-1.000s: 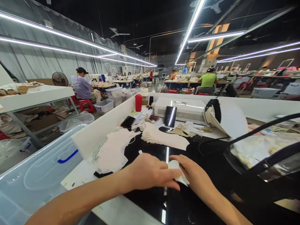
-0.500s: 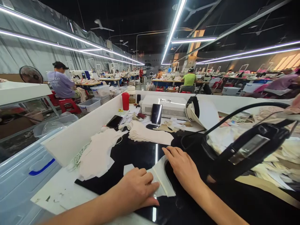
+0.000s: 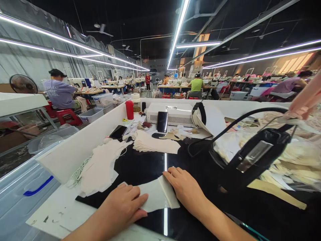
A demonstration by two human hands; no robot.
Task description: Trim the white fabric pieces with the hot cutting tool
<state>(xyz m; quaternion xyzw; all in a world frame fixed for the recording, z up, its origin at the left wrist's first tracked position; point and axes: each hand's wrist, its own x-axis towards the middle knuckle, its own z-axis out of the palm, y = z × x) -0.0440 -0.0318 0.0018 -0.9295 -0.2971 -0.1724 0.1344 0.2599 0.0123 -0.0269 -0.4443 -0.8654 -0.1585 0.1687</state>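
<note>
1. Left hand [image 3: 122,204]: fingers close together at the pale piece's [image 3: 153,197] left end, thumb apart; pinching or not, I cannot tell.
2. Right hand [image 3: 185,188]: fingers together on its right end; any pinch is hidden.
3. The piece lies on the black counter [image 3: 140,169].
4. Beyond: stacked cream pieces [image 3: 155,144], then an upright phone [image 3: 162,122].

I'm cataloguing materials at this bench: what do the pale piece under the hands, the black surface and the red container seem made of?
Pale piece: matte, probably fabric, given its soft, dull look; paper possible.
Black surface: glossy, perhaps glass or acrylic, given its sharp, bright reflection.
Red container: likely opaque plastic, given its smooth, even colour.
</note>
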